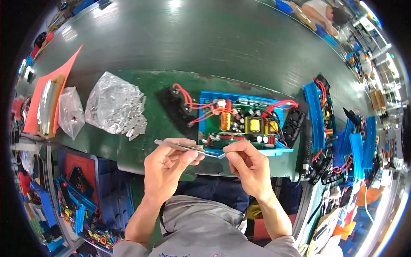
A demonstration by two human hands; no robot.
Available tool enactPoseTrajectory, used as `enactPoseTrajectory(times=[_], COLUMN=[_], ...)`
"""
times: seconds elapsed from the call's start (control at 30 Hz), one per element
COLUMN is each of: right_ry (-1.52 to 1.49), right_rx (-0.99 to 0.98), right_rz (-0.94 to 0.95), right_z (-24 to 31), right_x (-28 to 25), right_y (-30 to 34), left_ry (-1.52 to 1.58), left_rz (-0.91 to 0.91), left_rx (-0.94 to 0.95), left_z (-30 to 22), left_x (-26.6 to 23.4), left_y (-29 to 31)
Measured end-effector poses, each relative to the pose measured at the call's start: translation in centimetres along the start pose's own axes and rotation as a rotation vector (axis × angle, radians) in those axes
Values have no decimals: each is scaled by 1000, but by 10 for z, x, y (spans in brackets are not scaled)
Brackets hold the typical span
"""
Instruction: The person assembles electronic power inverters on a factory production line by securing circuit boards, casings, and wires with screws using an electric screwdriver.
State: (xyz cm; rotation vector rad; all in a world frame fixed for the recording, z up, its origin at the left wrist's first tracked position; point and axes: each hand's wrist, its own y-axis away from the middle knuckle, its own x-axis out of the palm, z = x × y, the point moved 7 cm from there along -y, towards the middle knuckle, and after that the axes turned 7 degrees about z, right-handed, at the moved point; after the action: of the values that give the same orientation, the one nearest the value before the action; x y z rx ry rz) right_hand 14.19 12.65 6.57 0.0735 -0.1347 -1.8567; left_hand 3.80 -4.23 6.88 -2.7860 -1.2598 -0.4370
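The left hand (pixel 169 167) has its grip closed around grey tweezers (pixel 177 146), their tips at the right hand (pixel 250 167), whose thumb and forefinger pinch what looks like a small silvery piece (pixel 221 156), too small to identify. Both hands are by the near edge of an open blue case (pixel 209 96) on the green surface (pixel 132 157). The step in hand seems to be settling piece against tweezers; the next move calls for a steady, light pinch.
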Motion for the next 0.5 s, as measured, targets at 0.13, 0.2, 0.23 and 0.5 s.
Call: enactPoseTrajectory(times=[0.13,0.2,0.23,0.5], right_ry=[-25,-6,22,1233], right_rx=[22,-24,-65,-51], right_rz=[-29,-78,-114,-1079], right_z=[-4,-8,-7,-18], right_x=[-16,-23,-27,-187], right_y=[12,19,23,132], left_ry=[-72,-111,-142,-691], left_rz=[1,17,19,182], left_rx=[-31,-50,-64,389], left_z=[8,11,11,2], left_x=[20,29,32,71], left_y=[-4,-6,-7,-25])
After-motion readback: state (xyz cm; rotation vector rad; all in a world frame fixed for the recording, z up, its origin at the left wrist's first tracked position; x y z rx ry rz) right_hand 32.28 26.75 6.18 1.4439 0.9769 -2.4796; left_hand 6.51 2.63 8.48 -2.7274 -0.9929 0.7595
